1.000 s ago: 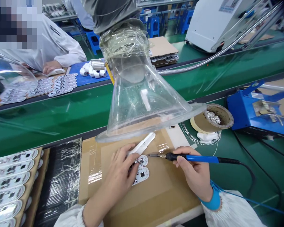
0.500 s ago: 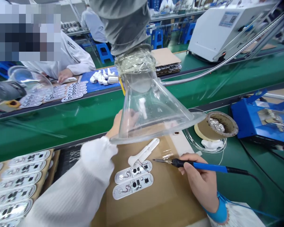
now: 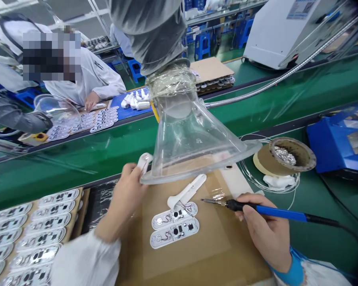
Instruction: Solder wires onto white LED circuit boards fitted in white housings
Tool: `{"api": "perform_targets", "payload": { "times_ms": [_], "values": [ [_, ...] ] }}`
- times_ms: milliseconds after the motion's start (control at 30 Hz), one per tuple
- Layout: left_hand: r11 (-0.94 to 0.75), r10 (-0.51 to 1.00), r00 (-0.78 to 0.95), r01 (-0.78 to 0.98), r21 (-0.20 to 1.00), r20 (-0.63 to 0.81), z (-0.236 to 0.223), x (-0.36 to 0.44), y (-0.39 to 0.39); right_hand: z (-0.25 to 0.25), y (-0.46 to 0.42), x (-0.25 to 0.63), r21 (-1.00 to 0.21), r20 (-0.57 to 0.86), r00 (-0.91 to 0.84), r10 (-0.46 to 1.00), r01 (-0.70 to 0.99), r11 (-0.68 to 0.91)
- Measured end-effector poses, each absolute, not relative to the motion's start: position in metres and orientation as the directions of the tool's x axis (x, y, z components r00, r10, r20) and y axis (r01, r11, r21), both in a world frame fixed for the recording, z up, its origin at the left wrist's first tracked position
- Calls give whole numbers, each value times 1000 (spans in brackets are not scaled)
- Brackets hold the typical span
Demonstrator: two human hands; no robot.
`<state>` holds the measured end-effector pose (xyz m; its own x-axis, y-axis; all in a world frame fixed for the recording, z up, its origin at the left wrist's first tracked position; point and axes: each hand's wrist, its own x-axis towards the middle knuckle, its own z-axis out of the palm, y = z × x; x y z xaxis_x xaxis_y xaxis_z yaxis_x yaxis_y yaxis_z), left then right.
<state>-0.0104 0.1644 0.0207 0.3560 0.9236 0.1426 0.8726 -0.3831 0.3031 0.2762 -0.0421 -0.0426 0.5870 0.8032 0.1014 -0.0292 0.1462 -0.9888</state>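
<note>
My left hand [image 3: 128,198] is closed on a white plastic housing [image 3: 144,162], held up beside the rim of the clear fume hood [image 3: 191,139]. In my right hand [image 3: 264,226] is a soldering iron [image 3: 274,211] with a blue handle, its tip pointing left over the brown work board [image 3: 191,262]. Two white oval circuit boards [image 3: 175,233] lie side by side left of the tip. Another white plastic housing [image 3: 187,192] rests against the upper one, with thin wires running between them.
Rows of circuit boards [image 3: 45,234] lie on cardboard at the left. A brown pot of metal shavings [image 3: 286,155] and a blue device [image 3: 339,143] stand at the right. Across the green bench, a co-worker [image 3: 89,75] handles a white part.
My left hand has come back from behind the fume hood toward the left, now with a white plastic housing in view. My right hand keeps the soldering iron in nearly the same place.
</note>
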Motion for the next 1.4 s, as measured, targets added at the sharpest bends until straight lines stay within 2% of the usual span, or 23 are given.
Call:
{"api": "perform_targets", "payload": {
  "times_ms": [100, 267, 367, 467, 633, 1033, 1267, 1400],
  "values": [
    [-282, 943, 250, 951, 126, 221, 15, -64, 109, -40, -42, 275, -989, 103, 570, 815, -32, 147],
    [-349, 900, 316, 935, 60, 301, 2, -85, 58, -40, -41, 273, -987, 113, 574, 811, -25, 156],
    [-522, 818, 447, 842, 137, 362, 10, -54, 50, -42, -40, 273, -982, 130, 570, 812, -37, 183],
    [-710, 704, 645, 647, 277, 298, 20, -11, 56, -43, -39, 273, -976, 127, 572, 810, -71, 204],
    [-752, 591, 794, 477, 455, 146, 16, 29, 80, -42, -38, 272, -971, 98, 581, 808, -121, 205],
    [-640, 633, 771, 464, 612, 77, 2, 31, 84, -39, -36, 270, -976, 82, 586, 806, -116, 183],
    [-582, 702, 707, 506, 636, 80, -5, 37, 74, -39, -38, 270, -978, 80, 583, 808, -110, 176],
    [-582, 744, 655, 534, 614, 135, -11, 42, 69, -38, -44, 270, -989, 117, 561, 820, -7, 146]
  ]
}}
